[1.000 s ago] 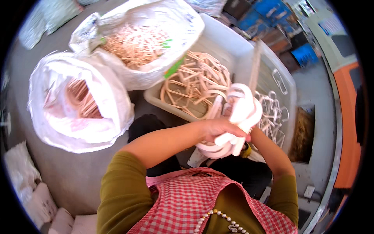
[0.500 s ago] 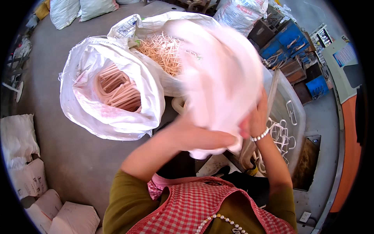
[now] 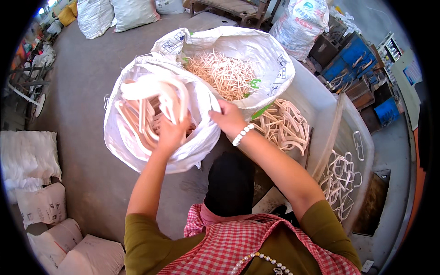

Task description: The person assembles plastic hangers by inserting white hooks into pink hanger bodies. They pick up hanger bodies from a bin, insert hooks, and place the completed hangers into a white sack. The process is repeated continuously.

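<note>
My left hand (image 3: 173,134) is closed around a bundle of pale pink plastic hangers (image 3: 176,98) inside the mouth of a white woven sack (image 3: 120,146). More hangers lie stacked under and beside the bundle. At the sack's right edge my right hand (image 3: 229,120), with a white bead bracelet at the wrist, grips the rim; its fingertips are partly hidden by the folds. Behind stands a second open white sack (image 3: 270,50), holding many thin pinkish plastic sticks (image 3: 224,73).
A heap of pale pink hangers (image 3: 284,126) lies in a grey bin (image 3: 323,153) to the right. Beyond its wall are white hanger-shaped frames (image 3: 340,181). Filled sacks (image 3: 94,254) line the left, with blue machine parts (image 3: 350,50) at the far right.
Both hands have moved left from above the bin. The blurred pale bundle is now in the left sack, held by my left hand; my right hand has shifted to the sack's rim.
</note>
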{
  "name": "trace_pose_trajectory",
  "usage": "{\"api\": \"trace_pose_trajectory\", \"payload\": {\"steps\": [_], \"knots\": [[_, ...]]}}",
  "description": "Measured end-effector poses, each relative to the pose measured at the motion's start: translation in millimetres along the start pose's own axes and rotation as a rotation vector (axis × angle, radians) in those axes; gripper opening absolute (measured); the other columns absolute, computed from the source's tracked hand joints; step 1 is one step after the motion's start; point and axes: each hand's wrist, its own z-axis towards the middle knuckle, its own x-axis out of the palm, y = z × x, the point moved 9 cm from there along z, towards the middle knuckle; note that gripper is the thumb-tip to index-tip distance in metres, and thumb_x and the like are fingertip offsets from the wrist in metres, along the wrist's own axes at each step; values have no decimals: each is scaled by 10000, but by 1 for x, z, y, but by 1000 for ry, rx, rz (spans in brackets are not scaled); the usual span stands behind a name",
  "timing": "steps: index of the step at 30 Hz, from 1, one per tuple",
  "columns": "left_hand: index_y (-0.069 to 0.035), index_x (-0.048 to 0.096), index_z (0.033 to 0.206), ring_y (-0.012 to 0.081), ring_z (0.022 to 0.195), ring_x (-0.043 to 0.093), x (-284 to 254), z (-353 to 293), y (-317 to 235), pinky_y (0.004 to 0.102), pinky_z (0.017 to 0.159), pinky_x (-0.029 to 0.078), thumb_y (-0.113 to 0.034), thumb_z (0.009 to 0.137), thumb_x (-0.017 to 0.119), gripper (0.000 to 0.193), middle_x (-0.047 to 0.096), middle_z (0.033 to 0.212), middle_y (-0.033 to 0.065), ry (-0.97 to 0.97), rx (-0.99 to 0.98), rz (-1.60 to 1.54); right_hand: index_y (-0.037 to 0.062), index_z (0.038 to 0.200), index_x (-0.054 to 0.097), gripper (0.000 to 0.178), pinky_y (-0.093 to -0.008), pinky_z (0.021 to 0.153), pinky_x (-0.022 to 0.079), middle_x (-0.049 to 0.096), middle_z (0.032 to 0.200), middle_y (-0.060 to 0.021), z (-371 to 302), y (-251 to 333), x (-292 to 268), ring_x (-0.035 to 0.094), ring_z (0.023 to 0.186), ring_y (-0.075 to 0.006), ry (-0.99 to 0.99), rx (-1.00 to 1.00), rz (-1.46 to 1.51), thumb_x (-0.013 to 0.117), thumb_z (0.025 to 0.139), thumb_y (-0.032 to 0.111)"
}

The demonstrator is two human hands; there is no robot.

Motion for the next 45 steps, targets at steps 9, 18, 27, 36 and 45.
{"api": "trace_pose_trajectory", "payload": {"steps": [9, 18, 27, 36, 45], "knots": [[-39, 442, 1365, 150, 1161, 509, 29, -59, 3, 290, 991, 383, -236, 877, 646, 565, 548, 1285, 73, 590, -298, 221, -43, 1132, 569, 255, -235, 741, 468, 641, 954, -41, -43, 69, 0, 572, 825, -77, -49, -166, 165, 572, 895, 49], [-55, 493, 1313, 265, 1129, 548, 19, -6, 44, 328, 970, 404, -309, 830, 636, 564, 570, 1225, 186, 648, -83, 903, -38, 1161, 575, 310, -270, 803, 482, 662, 1015, -105, -56, 112, -15, 607, 905, -131, -120, -304, -149, 592, 875, 80], [11, 563, 1202, 188, 904, 632, 35, 28, 26, 274, 823, 485, -67, 690, 716, 540, 659, 1031, 112, 804, -479, 190, -48, 1185, 562, 296, -246, 824, 472, 636, 1042, -53, -44, 100, -22, 575, 930, -90, -70, -198, 74, 554, 903, 42], [25, 609, 1075, 235, 900, 644, 6, 78, 23, 308, 792, 511, -227, 637, 742, 522, 663, 1002, 164, 790, -206, 791, -35, 1161, 577, 285, -246, 764, 477, 654, 962, -55, -44, 108, -29, 580, 854, -82, -76, -241, 28, 566, 894, 63], [17, 528, 1261, 312, 1165, 544, -51, 125, 148, 343, 988, 434, -294, 573, 743, 786, 553, 1261, 235, 745, -357, 1304, -37, 1175, 576, 292, -228, 771, 466, 647, 1015, -52, -39, 112, -17, 573, 879, -77, 37, -217, 82, 565, 895, 43]]}}
